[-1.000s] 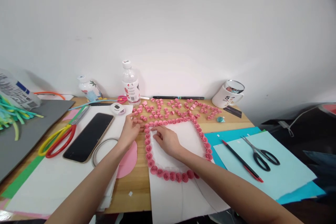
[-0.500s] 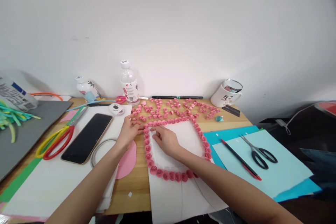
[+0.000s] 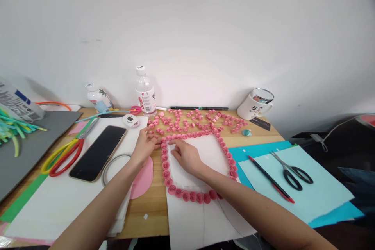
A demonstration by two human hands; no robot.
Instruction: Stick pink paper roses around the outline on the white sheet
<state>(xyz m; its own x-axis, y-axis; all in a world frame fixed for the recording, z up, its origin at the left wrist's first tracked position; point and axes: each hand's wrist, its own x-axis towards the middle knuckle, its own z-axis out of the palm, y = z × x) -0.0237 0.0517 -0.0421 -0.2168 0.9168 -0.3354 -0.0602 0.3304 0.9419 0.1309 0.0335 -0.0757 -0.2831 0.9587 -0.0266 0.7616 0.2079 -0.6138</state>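
Observation:
A frame of pink paper roses (image 3: 192, 196) lines the edges of a white sheet (image 3: 202, 160) in front of me. At its upper left corner, my left hand (image 3: 145, 146) comes in from outside, fingers stretched and apart, tips against or very close to the corner roses. My right hand (image 3: 187, 157) is over the white sheet, inside the same corner. Its index finger reaches out to the roses there, while its other fingers are bent. I see nothing held in either hand. Many loose pink paper rolls (image 3: 199, 120) lie scattered behind the frame.
On the left are a phone (image 3: 98, 153), red-and-yellow scissors (image 3: 66, 156), a grey ring (image 3: 107, 170) and a pink paper circle (image 3: 143, 179). Behind stand a water bottle (image 3: 145, 95) and a mug (image 3: 254, 103). Black scissors (image 3: 293, 174) and a pen (image 3: 271, 179) lie on blue paper at right.
The whole view has shifted slightly. Both hands keep almost the same place at the frame's upper left corner, and nothing has been picked up or put down.

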